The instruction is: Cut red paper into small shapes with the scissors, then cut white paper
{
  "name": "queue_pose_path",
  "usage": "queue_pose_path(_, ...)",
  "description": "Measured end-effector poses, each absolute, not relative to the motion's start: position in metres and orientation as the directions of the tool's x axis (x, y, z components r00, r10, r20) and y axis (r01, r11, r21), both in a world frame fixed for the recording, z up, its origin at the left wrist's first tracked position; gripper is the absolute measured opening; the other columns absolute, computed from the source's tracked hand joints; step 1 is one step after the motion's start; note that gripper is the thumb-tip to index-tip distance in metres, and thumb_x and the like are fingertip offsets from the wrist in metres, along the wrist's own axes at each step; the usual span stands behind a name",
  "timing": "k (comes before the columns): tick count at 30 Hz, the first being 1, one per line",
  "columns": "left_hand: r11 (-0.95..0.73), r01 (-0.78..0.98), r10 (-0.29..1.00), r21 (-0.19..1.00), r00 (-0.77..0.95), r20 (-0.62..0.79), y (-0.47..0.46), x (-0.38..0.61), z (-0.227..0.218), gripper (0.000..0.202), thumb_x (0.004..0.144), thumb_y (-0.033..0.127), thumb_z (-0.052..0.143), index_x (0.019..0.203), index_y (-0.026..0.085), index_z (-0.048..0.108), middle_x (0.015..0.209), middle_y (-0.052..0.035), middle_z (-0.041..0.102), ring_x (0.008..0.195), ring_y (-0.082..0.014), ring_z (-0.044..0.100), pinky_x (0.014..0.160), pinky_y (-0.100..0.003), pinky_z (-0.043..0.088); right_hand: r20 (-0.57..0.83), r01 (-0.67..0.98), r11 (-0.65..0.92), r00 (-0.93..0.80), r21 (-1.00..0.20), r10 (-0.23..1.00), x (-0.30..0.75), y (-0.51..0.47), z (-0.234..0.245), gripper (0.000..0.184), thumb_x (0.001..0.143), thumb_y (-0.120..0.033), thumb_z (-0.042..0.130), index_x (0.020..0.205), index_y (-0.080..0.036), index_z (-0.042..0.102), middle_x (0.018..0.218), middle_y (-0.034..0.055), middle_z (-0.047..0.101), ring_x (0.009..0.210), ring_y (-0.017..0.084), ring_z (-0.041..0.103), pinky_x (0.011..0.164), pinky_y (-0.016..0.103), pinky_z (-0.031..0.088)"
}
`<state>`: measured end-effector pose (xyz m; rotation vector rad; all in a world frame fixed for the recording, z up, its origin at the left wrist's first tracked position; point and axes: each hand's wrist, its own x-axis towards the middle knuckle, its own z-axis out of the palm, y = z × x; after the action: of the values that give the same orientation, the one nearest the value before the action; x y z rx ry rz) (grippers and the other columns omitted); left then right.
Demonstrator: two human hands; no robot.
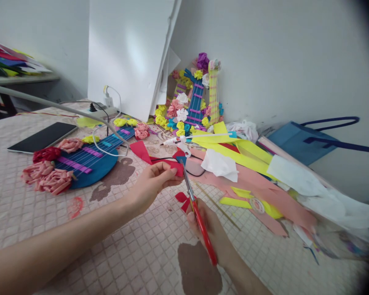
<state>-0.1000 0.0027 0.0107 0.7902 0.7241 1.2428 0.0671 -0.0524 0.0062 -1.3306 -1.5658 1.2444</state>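
1. Right hand (207,223): wrapped around the handles of the scissors (204,234), blades aimed away from the body, apparently for a clear cut across the work.
2. Left hand (152,180): thumb and fingers pinching a red strip (178,169), lifted above the bench (135,250) at the blade tips; the pinch beside the blades likely keeps it taut. Whether the blades have bitten cannot be told.
3. Red scraps (181,197): lying loose beneath the work, probably offcuts.
4. Thin wooden stick (221,209): flat on the bench, right of the scissors.
5. Blue guitar-shaped craft piece (95,176): flat at left, flower side up, presumably to spare its pink and red rosettes.
6. White hot glue gun (175,141): beyond the hands, nozzle pointing left, seemingly parked within reach.
7. Decorated upright guitars (197,98): grouped by the wall, which likely props them.
8. White boards (126,53): stood on edge against the wall, perhaps saving bench space.
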Motion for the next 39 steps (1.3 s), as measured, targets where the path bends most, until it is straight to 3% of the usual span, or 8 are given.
queue_pose_path(4,0.138,-0.536,0.983,0.833,0.178,-0.048,0.003,-0.1,0.011,0.024,0.073,0.023,0.075,0.068,0.016,0.052,0.07,0.0021,0.067,0.073,-0.0139,0.069,0.08,-0.029,0.053,-0.06,0.266,-0.003,-0.206,-0.964,0.977,0.067,-0.052,0.004,0.023,0.075,-0.034,0.058,0.065,-0.024,0.041,0.061,-0.0026,0.045,0.056,0.014,0.042,0.052,0.028,0.045)
queue_pose_path(8,0.138,-0.531,0.983,0.836,0.176,-0.05,0.003,-0.1,0.012,0.025,0.073,0.023,0.075,0.067,0.016,0.052,0.07,0.0021,0.067,0.072,-0.0142,0.069,0.08,-0.03,0.053,-0.041,0.275,0.019,-0.212,-0.961,0.976,0.071,-0.052,0.0,0.019,0.081,-0.033,0.056,0.066,-0.023,0.048,0.062,-0.0019,0.047,0.057,0.014,0.041,0.053,0.028,0.044)
queue_pose_path(14,0.139,-0.523,0.982,0.841,0.183,-0.048,0.003,-0.101,0.013,0.025,0.073,0.023,0.075,0.067,0.017,0.051,0.07,0.0021,0.067,0.073,-0.0145,0.069,0.081,-0.03,0.053,-0.033,0.179,0.006,-0.211,-0.984,0.977,0.072,-0.051,-0.002,0.024,0.08,-0.036,0.059,0.064,-0.024,0.047,0.062,-0.003,0.044,0.056,0.014,0.04,0.056,0.028,0.045)
queue_pose_path(22,0.155,-0.519,0.975,0.841,0.218,-0.045,0.006,-0.104,0.012,0.023,0.073,0.025,0.075,0.069,0.016,0.053,0.071,0.0015,0.068,0.073,-0.0147,0.069,0.082,-0.031,0.053,0.011,0.269,0.071,-0.218,-0.96,0.976,0.076,-0.05,-0.004,0.026,0.078,-0.039,0.062,0.064,-0.023,0.047,0.061,-0.0027,0.044,0.055,0.013,0.038,0.051,0.025,0.04)
queue_pose_path(27,0.164,-0.506,0.971,0.847,0.232,-0.05,0.007,-0.106,0.014,0.023,0.072,0.024,0.075,0.069,0.016,0.054,0.07,0.0017,0.067,0.071,-0.0145,0.069,0.082,-0.032,0.053,-0.024,0.193,0.014,-0.192,-0.981,0.981,0.073,-0.051,-0.003,0.03,0.075,-0.04,0.061,0.062,-0.024,0.039,0.06,-0.0033,0.041,0.054,0.012,0.036,0.049,0.025,0.042)
queue_pose_path(39,0.196,-0.484,0.95,0.853,0.309,-0.043,0.013,-0.113,0.015,0.021,0.074,0.022,0.074,0.07,0.016,0.054,0.074,-0.0014,0.071,0.074,-0.0162,0.07,0.082,-0.034,0.054,-0.075,0.188,-0.037,-0.195,-0.981,0.978,0.075,-0.05,0.005,0.033,0.074,-0.043,0.066,0.059,-0.023,0.043,0.058,-0.0033,0.041,0.054,0.013,0.036,0.051,0.027,0.044)
